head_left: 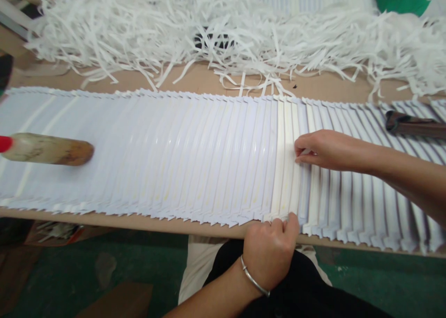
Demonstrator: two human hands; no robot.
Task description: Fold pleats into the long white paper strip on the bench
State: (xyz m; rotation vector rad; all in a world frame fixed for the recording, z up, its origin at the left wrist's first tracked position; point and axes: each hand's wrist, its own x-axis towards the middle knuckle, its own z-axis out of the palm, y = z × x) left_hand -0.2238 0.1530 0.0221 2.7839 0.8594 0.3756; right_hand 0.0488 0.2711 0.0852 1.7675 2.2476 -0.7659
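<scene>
A long row of overlapping white paper pieces (195, 155) lies fanned across the table, each showing a narrow band. Along the near edge, my left hand (270, 248), with a silver bracelet at the wrist, is closed with its thumb and fingers on the ends of the cream-coloured paper strips (284, 169). My right hand (320, 148) is closed in a pinch just over the row, beside those cream strips. Whatever lies between its fingertips is too small to make out. Right of it, the bands are spaced wider, with dark shadows between them.
A bottle (52, 149) with a red cap lies on the row at left. A dark brown object (414, 124) rests on it at right. Behind spreads a heap of loose white strips (139, 30), with a green piece (402, 1) beyond. The table's near edge (146, 226) borders my lap.
</scene>
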